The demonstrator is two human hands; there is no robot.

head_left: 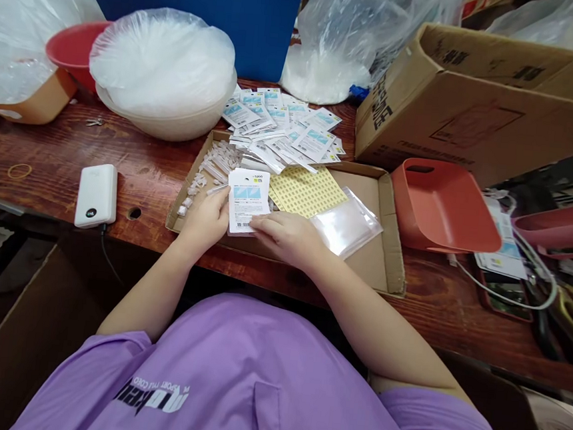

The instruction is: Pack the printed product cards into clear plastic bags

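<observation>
A wooden desk [45, 160] carries a shallow cardboard tray [387, 264] at its near edge. A heap of printed packets [284, 131] spills over the tray's far side, beside a yellow sheet [306, 191] and clear bags [345, 227]. Over the tray's near left part, both hands grip one card [247, 201]: white, rectangular, with a blue panel on top, small print and a barcode below. The left hand [205, 224] pinches its left edge; the right hand [289, 237] presses fingers on its lower right corner.

Glossy plastic packet [248, 200], matt cardboard tray [385, 264], dark varnished wooden table [49, 174], smooth white power bank [97, 195].
</observation>
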